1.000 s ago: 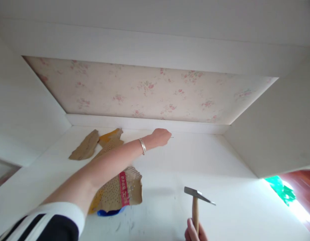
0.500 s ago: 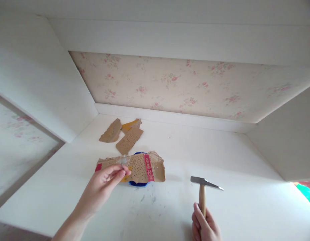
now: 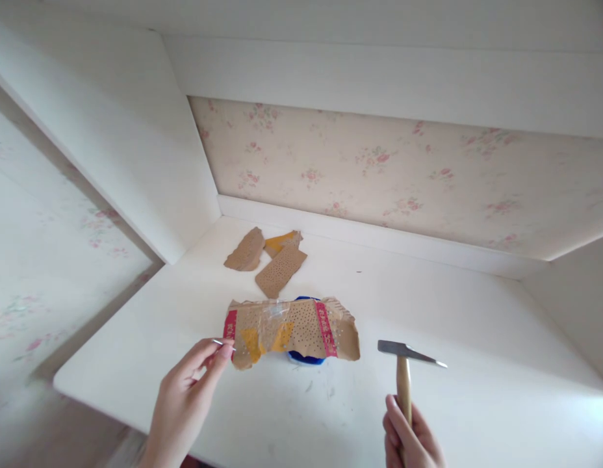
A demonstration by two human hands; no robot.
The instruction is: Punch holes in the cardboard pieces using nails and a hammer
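Thumb and forefinger of my left hand pinch a thin metal nail just beside the left end of a torn cardboard strip. The strip is dotted with many small holes and carries red and yellow tape. It lies across a blue object, mostly hidden beneath it. My right hand is wrapped round the wooden handle of a hammer. Its steel head is raised to the right of the cardboard, its thin end pointing right.
Behind the strip lie more torn cardboard pieces, one of them full of holes. A tiny dark bit rests on the white desktop. White panels and flowered wallpaper enclose the back and sides.
My left hand has drawn back from above the cardboard to its left end, and the nail now shows clearly. The view has turned left. The hammer stays raised in my right hand.
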